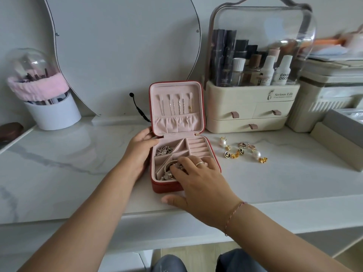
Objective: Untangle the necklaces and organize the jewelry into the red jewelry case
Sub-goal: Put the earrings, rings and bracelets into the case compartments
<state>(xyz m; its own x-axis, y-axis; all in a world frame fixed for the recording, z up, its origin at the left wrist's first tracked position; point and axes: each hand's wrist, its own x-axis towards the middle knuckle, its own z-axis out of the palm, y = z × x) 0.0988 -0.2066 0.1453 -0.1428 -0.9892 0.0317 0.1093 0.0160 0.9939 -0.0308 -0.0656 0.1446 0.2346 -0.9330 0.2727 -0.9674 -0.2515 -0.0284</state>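
Note:
The red jewelry case point(167, 188) stands open on the marble top, its pink lid point(176, 107) upright with several chains hanging inside. A silver tangle point(164, 150) lies in the back left compartment. Gold bracelets and chains point(169, 169) fill the front left compartment. My left hand point(139, 152) grips the case's left side. My right hand point(198, 177) lies over the front of the case, fingertips resting on the gold pieces; whether they pinch anything is unclear. Several earrings point(242, 151), pearl and gold, lie on the top right of the case.
A cream cosmetic organiser point(249, 112) with a clear dome stands behind the earrings. Pale boxes point(326, 107) sit at the far right. A white brush holder point(55, 112) with a pink band stands at back left. A black cable point(138, 107) sticks up beside the lid.

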